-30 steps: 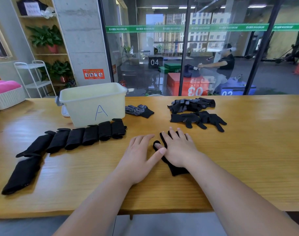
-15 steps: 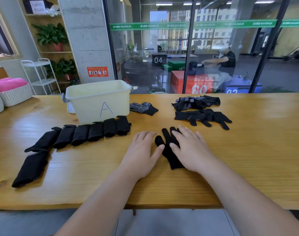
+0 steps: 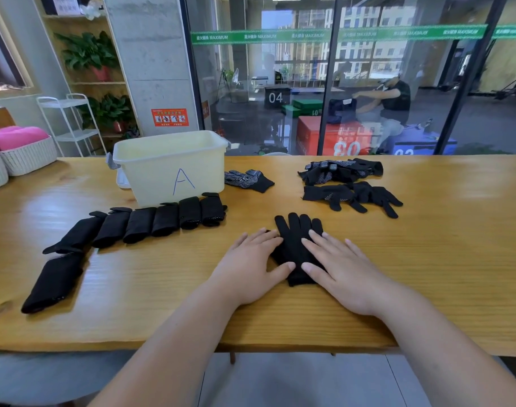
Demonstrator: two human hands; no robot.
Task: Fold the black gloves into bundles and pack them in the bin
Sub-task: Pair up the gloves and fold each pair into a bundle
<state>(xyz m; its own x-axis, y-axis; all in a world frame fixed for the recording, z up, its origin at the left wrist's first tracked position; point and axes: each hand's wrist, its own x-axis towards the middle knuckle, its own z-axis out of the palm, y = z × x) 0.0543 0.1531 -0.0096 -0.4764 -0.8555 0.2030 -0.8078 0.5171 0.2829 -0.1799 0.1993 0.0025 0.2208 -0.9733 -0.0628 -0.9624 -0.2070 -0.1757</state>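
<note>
A black glove (image 3: 296, 242) lies flat on the wooden table (image 3: 427, 259), fingers pointing away from me. My left hand (image 3: 250, 265) rests flat on its left edge and my right hand (image 3: 339, 268) presses flat on its right side, fingers straight. A row of several folded black bundles (image 3: 151, 223) runs in front of the pale yellow bin marked A (image 3: 171, 165), with one more bundle (image 3: 52, 282) at the near left. Loose gloves lie beside the bin (image 3: 248, 180) and in a pile at the back right (image 3: 344, 183).
White woven baskets (image 3: 24, 157) with pink cloth stand at the table's far left. A glass wall runs behind the table's back edge. The table's near edge lies just under my forearms.
Both hands have slid apart and toward me over the glove, uncovering its fingers. The view has shifted slightly.
</note>
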